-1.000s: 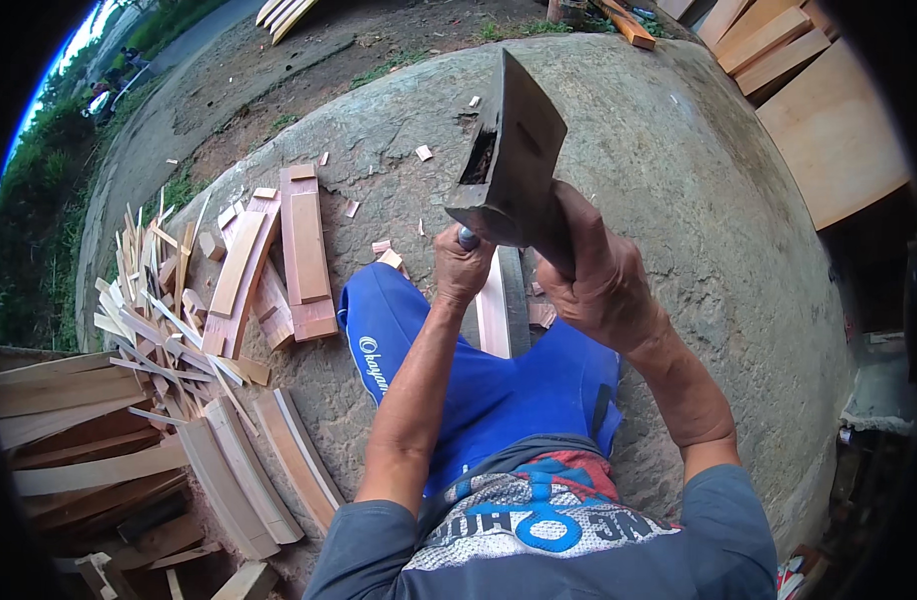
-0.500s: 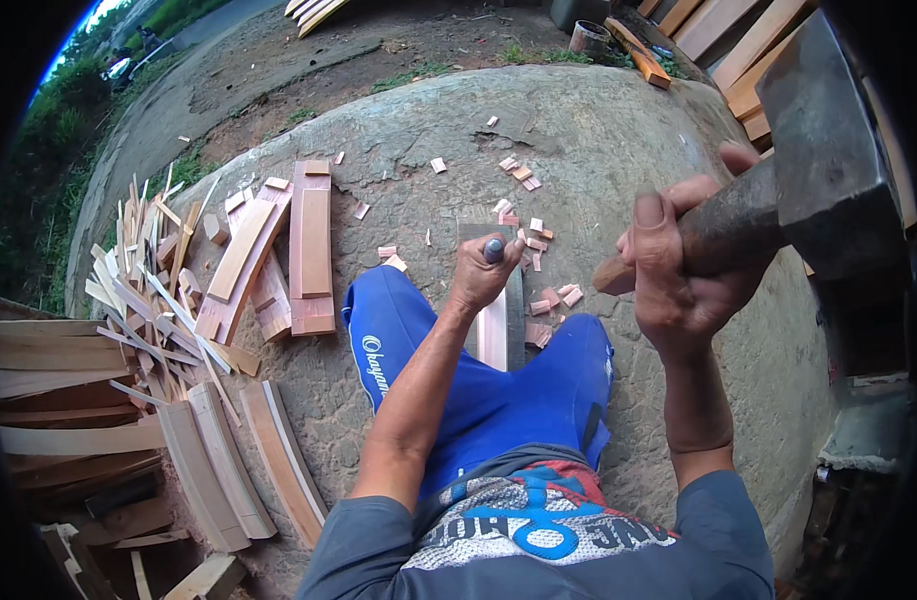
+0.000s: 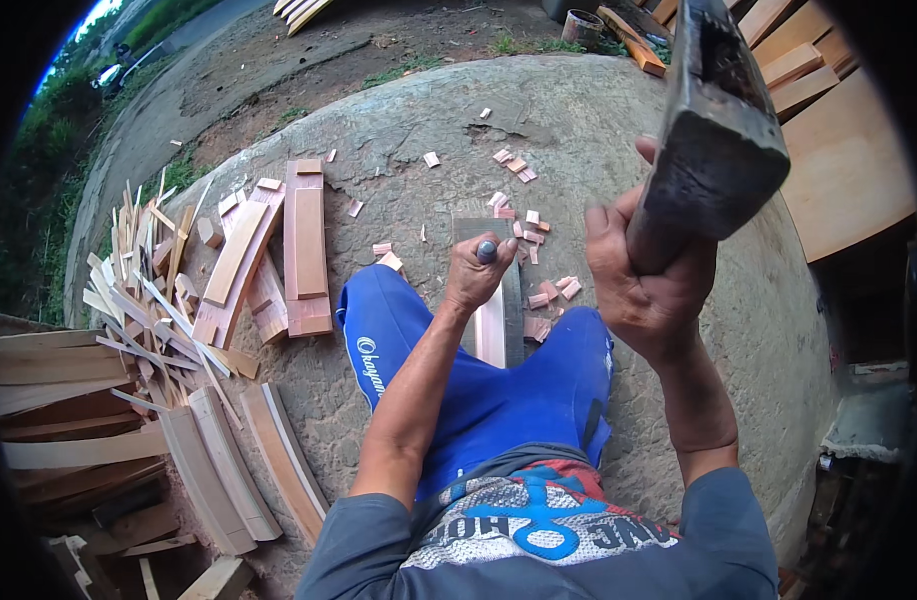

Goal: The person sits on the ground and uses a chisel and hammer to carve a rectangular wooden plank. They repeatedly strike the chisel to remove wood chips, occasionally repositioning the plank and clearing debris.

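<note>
My left hand (image 3: 471, 272) is closed round an upright chisel (image 3: 487, 252), seen end-on, over a pale pinkish wooden strip (image 3: 492, 335) lying on a darker board (image 3: 514, 335) between my knees. Where the chisel's tip meets the wood is hidden under the hand. My right hand (image 3: 649, 290) is raised at the right, fingers wrapped round the haft of a heavy, dark metal-headed hammer (image 3: 719, 150), which hangs large in the upper right of the head view. Small pink wood chips (image 3: 569, 289) lie scattered on the concrete around the board.
Curved wooden pieces (image 3: 305, 250) and a heap of thin offcuts (image 3: 129, 290) lie at my left, with stacked planks (image 3: 59, 400) at lower left. Large boards (image 3: 844, 160) lean at upper right. A can (image 3: 581, 27) stands beyond the concrete slab's (image 3: 399, 110) far edge.
My right hand and hammer swung out to the right, then came slightly back left, the head now higher. My left hand dropped a little from a second ago, uncovering more chips.
</note>
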A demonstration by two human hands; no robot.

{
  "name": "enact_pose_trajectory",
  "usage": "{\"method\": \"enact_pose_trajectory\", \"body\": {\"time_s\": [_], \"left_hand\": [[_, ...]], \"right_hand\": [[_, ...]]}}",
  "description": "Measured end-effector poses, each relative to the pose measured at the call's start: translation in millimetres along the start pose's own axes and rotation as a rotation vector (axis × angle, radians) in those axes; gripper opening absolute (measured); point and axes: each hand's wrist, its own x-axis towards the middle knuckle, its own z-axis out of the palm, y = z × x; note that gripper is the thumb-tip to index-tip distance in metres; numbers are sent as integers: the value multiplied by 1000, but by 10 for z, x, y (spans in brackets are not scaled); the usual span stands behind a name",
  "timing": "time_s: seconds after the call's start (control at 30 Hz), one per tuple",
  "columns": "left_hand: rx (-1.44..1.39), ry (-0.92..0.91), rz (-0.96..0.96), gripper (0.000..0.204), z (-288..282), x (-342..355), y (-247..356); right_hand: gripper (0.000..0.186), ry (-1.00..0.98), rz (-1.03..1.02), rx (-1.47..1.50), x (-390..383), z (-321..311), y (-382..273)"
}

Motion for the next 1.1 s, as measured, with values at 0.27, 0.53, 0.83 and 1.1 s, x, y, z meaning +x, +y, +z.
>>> {"method": "enact_pose_trajectory", "body": {"time_s": [0.27, 0.53, 0.83, 1.1], "left_hand": [[79, -22, 283, 27, -40, -14, -122], [-31, -54, -7, 12, -26, -28, -50], [-132, 151, -116, 44, -178, -199, -69], [-42, 181, -2, 43, -192, 5, 2]], "right_hand": [[62, -631, 197, -218, -647, 439, 624], [61, -419, 107, -197, -447, 371, 462], [51, -247, 682, 178, -1195, 515, 493], [66, -259, 839, 266, -1417, 422, 600]]}}
